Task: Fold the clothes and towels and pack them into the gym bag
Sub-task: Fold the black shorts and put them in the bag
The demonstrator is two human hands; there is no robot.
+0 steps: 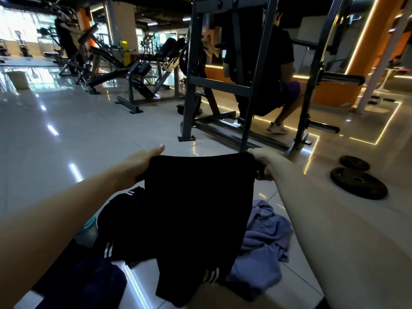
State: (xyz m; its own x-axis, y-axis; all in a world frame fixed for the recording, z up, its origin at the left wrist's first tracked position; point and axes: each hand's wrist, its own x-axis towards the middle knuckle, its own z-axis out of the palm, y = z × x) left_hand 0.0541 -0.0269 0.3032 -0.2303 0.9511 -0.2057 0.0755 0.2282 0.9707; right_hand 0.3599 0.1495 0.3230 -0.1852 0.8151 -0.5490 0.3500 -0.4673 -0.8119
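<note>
The left hand [136,163] and right hand [264,163] each close their grip on a top corner of the black shorts [196,208], holding them stretched and hanging above the floor [66,130], likely to square them for folding. A blue-grey towel [265,241] lies crumpled below; no gym bag is clearly visible.

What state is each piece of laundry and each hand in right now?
Black shorts: held up, hanging, unfolded.
Left hand: gripping one waistband corner.
Right hand: gripping the other corner.
Purple towel: crumpled on the floor.
Black striped garment: heaped on the floor, unfolded.
</note>
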